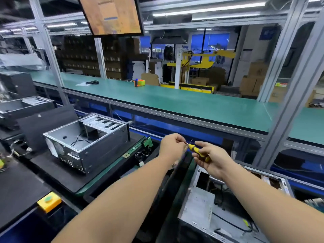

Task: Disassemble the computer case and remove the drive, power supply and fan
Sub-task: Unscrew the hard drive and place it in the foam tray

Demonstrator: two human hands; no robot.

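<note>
The right hand (208,157) grips the yellow handle of a screwdriver (197,150), while the left hand (172,145) pinches at its metal tip, perhaps taking off a loosened screw, though nothing that small can be made out. Below the right hand lies the opened computer case (226,206), cables showing inside. An emptied case (85,141) sits on the surface well to the left. Probably mid-unscrewing; next, the tip must go back to a screw in the case below.

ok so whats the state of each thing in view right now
left hand: pinching the screwdriver's metal tip
right hand: gripping the handle
screwdriver: held above the bench
near computer case: side open, cables showing
far computer case: open, mostly stripped
overhead monitor: switched on
</note>
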